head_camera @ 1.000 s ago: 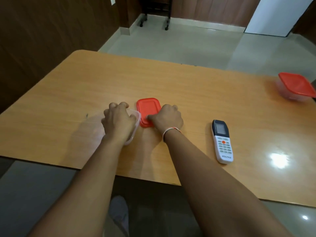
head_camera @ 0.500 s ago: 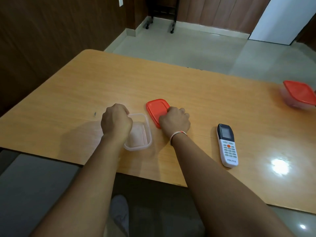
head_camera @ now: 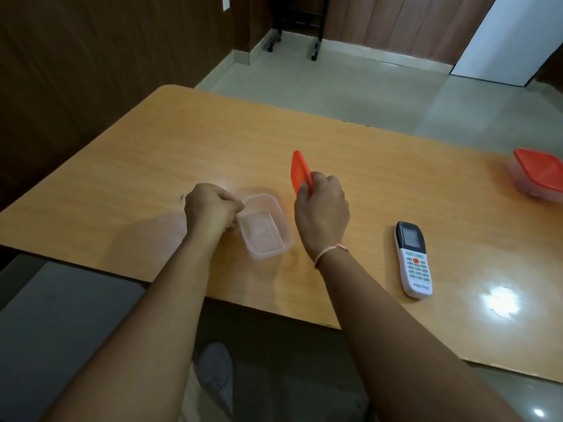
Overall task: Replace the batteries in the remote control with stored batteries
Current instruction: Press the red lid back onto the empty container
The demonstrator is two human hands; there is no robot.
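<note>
Two hands are at work at the centre of the frame. The clear container (head_camera: 264, 227) is steadied on the surface (head_camera: 152, 166) by the left hand (head_camera: 210, 207), whose fingers are curled at its near-left rim, probably so it cannot slide. The orange lid (head_camera: 300, 171) is gripped on edge by the right hand (head_camera: 321, 208), clear of the opening. The remote control (head_camera: 412, 258) lies untouched at right; a second lidded container (head_camera: 537, 175) sits far right.

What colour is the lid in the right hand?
Orange-red plastic lid, held in the right hand; head view.
</note>
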